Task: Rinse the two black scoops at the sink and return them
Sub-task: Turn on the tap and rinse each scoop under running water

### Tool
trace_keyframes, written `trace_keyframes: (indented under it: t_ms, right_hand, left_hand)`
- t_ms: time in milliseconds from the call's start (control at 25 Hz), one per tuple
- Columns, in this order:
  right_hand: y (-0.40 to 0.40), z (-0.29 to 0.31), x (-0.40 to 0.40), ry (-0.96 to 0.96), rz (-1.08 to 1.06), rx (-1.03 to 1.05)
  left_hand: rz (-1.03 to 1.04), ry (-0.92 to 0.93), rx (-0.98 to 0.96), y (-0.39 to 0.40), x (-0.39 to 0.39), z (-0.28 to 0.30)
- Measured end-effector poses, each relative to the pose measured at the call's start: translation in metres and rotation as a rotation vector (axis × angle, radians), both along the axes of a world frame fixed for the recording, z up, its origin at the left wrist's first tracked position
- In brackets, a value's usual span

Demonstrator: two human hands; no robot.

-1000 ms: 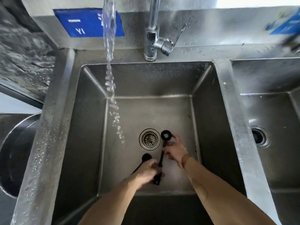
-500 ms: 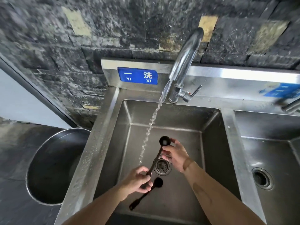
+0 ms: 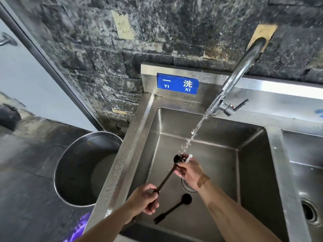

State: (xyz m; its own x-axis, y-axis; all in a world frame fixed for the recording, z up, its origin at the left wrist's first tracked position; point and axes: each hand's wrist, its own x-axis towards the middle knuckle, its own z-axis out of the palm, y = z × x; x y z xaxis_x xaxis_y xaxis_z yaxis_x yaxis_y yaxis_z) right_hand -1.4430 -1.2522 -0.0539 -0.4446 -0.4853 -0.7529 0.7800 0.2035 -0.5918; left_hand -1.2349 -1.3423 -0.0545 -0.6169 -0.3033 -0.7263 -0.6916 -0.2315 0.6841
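My left hand (image 3: 146,198) is curled into a fist round the handle end of one black scoop (image 3: 167,173), forearm reaching in from the lower left over the sink's (image 3: 122,165) front rim. The scoop slants up and away from that grip, its round bowl under the falling water (image 3: 197,126). My right hand (image 3: 189,169) sits just beside the bowl, fingers bent and loosely cupped against the handle's neck, wet from the stream; wrist angled down, forearm running back to the lower right. Water splashes white at my fingertips. The second scoop (image 3: 174,207) lies flat on the basin floor, apart from both hands, bowl near the drain (image 3: 187,186). Tap (image 3: 244,67) arcs overhead. A steel pot (image 3: 70,154) stands left of the sink.
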Motion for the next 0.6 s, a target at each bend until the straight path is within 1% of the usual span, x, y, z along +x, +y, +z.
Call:
trace_keyframes:
  t_ms: [120,320,480,600]
  right_hand:
    - [-0.009,-0.007,0.007,0.034,0.009,0.056]
    - [-0.022,-0.011,0.013,0.090,-0.090,0.118]
    - [-0.025,-0.003,0.002,0.113,-0.054,0.092]
    - [-0.026,0.005,0.001,0.176,-0.049,0.103]
  left_hand:
    - [0.032,0.023,-0.010,0.001,0.010,-0.001]
    - [0.112,0.006,-0.014,0.003,0.013,0.000]
    - [0.194,-0.076,0.033,-0.002,0.010,-0.002]
    - [0.227,-0.051,0.081,-0.003,0.009,-0.005]
